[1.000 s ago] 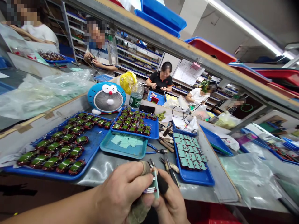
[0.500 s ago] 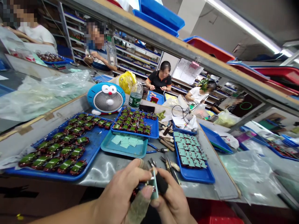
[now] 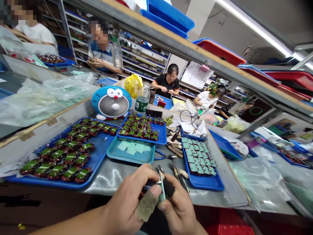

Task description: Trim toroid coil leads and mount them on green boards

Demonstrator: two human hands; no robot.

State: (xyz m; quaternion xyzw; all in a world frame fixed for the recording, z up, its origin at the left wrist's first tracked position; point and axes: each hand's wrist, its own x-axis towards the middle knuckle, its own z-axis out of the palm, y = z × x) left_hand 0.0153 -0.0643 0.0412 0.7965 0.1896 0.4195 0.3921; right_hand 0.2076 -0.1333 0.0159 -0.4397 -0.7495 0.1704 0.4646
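The left hand (image 3: 130,195) grips a coil (image 3: 142,193); the right hand (image 3: 179,204) pinches a card (image 3: 162,192) against it, at the bench's (image 3: 107,178) near edge. Card-covered coils (image 3: 199,156) fill much of the right tray (image 3: 205,183); many uncovered coils (image 3: 57,155) remain left.

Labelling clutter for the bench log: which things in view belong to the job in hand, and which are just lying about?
Likely the job:
held card
held coil
green-topped coils
loose cards
carded coils

Likely just lying about:
blue fan
yellow fan
bottle
plastic bag
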